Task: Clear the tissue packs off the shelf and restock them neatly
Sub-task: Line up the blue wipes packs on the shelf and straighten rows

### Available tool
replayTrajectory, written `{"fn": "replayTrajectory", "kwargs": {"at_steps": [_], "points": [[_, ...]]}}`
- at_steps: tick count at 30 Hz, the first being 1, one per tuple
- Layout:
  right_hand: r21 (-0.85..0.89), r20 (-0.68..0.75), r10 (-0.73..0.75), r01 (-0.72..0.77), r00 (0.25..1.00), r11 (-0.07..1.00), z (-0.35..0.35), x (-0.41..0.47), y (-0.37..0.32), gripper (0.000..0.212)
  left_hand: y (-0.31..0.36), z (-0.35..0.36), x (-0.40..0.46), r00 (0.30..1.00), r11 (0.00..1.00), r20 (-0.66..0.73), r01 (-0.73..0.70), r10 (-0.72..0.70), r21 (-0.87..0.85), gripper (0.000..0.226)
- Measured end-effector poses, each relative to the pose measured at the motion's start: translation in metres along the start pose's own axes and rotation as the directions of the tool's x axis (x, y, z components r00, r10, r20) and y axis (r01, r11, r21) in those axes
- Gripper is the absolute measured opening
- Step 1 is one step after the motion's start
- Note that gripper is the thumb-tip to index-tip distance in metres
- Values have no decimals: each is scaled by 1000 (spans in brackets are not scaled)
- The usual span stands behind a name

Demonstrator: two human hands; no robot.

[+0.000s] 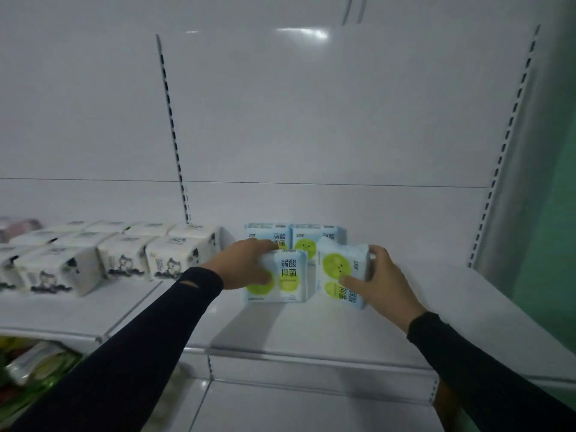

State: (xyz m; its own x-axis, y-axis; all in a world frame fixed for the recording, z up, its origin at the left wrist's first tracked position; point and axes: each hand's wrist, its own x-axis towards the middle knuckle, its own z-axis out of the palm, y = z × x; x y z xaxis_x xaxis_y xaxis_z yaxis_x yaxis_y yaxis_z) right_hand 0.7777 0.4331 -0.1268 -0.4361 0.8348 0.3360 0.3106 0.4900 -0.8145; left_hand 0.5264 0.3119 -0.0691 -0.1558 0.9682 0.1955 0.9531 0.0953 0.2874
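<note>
Four blue-and-white tissue packs with green circles sat on the white shelf [311, 332]. Far to the left stood rows of white packs [124, 254] with little dark animal pictures on them. They sat on the next shelf part, well apart from the hands. The left hand [246, 263] curled over the top and side of the front left pack [285, 275], which stood upright. Behind it stood two back packs [314, 236], side by side against the back wall. The right hand [377, 282] gripped the tilted pack [338, 269], thumb on the front and fingers round its right side. This pack leaned and its writing was upside down. Both arms wore dark sleeves [156, 332]. Below the shelf, at the far left, some blurry colourful things [34, 366] lay.
</note>
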Motion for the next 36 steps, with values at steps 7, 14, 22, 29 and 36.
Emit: {"fn": "replayTrajectory", "kwargs": {"at_steps": [7,14,22,29,36], "points": [[-138,140,-72,91,988,986,-11,31,3,58,5,3,9,998,996,-50,50,-46,71,60],[-270,188,-194,241,963,932,-6,58,-21,46,-16,2,23,993,991,-110,62,-49,118,53],[-478,189,-309,363,932,800,28,76,-18,39,-42,4,41,996,982,-88,-5,23,190,55],[-724,271,-390,453,880,520,45,82,-18,62,-56,15,54,989,957,-119,-53,90,287,65],[-835,288,-337,407,896,369,62,85,-12,99,-60,26,62,982,896,-119,-79,144,436,90]]}}
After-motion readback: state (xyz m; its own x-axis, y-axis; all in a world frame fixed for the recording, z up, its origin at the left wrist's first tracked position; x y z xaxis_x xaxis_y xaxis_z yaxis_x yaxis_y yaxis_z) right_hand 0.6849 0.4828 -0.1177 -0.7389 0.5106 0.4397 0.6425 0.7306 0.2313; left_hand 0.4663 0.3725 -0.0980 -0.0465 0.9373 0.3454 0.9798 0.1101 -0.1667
